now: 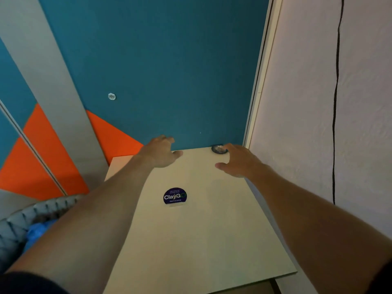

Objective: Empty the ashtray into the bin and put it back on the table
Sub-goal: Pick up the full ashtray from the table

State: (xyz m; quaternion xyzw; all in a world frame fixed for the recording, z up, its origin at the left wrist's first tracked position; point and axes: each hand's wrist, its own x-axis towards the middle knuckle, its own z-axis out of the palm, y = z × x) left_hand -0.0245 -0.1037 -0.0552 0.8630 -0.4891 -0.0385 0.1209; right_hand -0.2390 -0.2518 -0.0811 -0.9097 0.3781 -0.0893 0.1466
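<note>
A small dark round ashtray (218,149) sits at the far right corner of the pale table (201,230), close to the blue wall. My right hand (237,160) hovers just in front of it, fingers spread, fingertips near its rim, holding nothing. Over the table's far left edge my left hand (161,152) is stretched out with loosely curled fingers, also empty. A grey woven bin (19,221) with a blue liner (36,230) stands at the lower left, beside the table and partly hidden by my left forearm.
A round purple "ClayGo" sticker (175,196) lies on the tabletop's middle. A blue and orange panelled wall (159,71) closes the far side, and a white textured wall (318,102) with a black cable (335,124) runs along the right.
</note>
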